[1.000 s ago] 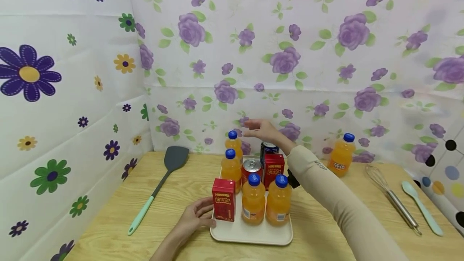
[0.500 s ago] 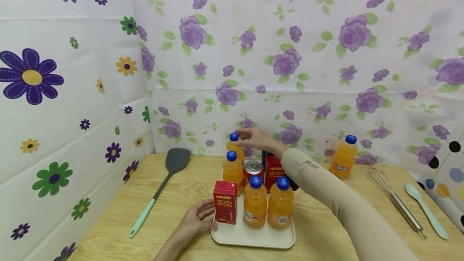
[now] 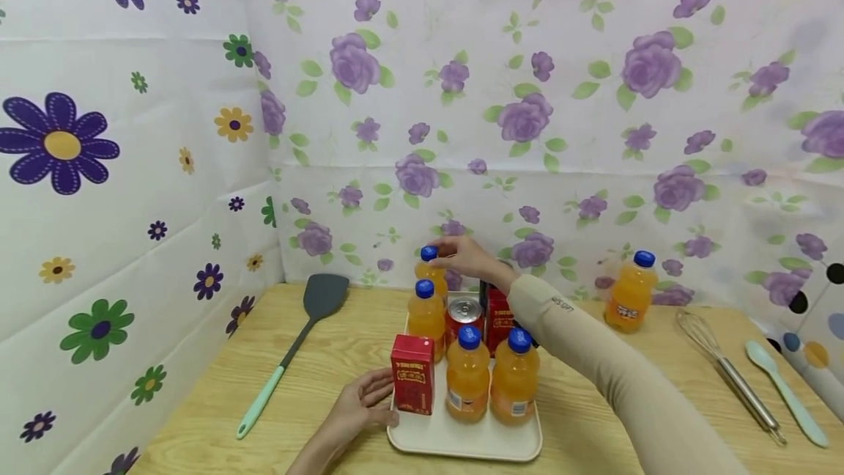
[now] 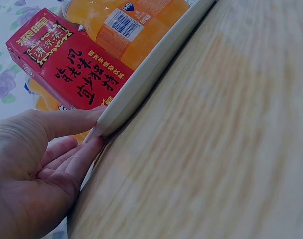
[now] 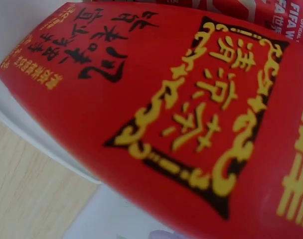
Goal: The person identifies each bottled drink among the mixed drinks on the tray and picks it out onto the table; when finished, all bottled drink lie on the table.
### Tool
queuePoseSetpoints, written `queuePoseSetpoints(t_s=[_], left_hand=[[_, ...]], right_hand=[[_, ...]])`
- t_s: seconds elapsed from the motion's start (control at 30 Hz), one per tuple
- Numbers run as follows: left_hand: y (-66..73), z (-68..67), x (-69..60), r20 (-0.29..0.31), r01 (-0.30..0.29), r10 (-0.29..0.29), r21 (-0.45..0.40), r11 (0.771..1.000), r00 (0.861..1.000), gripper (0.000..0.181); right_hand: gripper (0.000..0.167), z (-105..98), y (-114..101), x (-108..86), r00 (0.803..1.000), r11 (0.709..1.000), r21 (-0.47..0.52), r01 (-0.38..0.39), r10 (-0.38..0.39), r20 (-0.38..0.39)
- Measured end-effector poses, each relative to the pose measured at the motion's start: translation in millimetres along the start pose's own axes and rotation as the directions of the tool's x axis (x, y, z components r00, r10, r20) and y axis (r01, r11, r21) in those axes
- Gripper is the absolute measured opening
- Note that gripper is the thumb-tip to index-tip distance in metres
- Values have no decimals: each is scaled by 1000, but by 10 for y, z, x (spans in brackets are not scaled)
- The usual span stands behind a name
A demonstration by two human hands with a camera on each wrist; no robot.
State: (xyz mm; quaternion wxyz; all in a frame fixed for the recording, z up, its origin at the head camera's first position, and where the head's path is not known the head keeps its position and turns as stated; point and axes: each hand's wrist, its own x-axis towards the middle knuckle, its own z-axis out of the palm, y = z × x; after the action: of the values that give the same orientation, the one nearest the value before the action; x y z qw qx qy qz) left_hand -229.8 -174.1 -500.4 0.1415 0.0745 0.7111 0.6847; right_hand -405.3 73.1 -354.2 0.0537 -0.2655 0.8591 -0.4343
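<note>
My left hand (image 3: 354, 407) pinches the left edge of a cream tray (image 3: 461, 446); in the left wrist view the thumb lies at the rim and fingertips below it. Beside it on the tray stands a red drink carton (image 3: 412, 380). At the tray's back left, my right hand (image 3: 469, 259) grips the top of an orange drink bottle (image 3: 430, 270) by its blue cap. Its forearm passes over a second red carton (image 3: 499, 319), which fills the right wrist view, and a dark can mostly hidden. A red can (image 3: 464, 321) and several more orange bottles (image 3: 468, 380) share the tray.
Another orange bottle (image 3: 630, 295) stands at the back right of the wooden table (image 3: 316, 365). A whisk (image 3: 732, 376) and a pale green spoon (image 3: 787, 394) lie at the right. A spatula (image 3: 297, 343) lies at the left. Flowered cloth hangs behind.
My right hand has come left and down from above the tray's back onto the back-left bottle's cap. The left hand stays at the tray edge.
</note>
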Motion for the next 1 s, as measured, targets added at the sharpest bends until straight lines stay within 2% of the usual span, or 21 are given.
queuePoseSetpoints(t_s=[0.13, 0.33, 0.63, 1.0], left_hand=[[19, -22, -5, 0, -12, 12, 3, 1000, 1000, 81], [19, -17, -16, 6, 6, -6, -16, 1000, 1000, 82], [22, 3, -8, 13, 3, -3, -18, 1000, 1000, 81], [25, 2, -28, 6, -21, 21, 6, 1000, 1000, 79]], right_hand=[[41, 35, 29, 50, 1000, 999, 38, -18, 18, 10], [42, 106, 109, 78, 999, 992, 127, -24, 21, 25], [44, 135, 156, 58, 999, 991, 132, 24, -21, -27], [45, 98, 137, 55, 997, 995, 90, -40, 45, -55]])
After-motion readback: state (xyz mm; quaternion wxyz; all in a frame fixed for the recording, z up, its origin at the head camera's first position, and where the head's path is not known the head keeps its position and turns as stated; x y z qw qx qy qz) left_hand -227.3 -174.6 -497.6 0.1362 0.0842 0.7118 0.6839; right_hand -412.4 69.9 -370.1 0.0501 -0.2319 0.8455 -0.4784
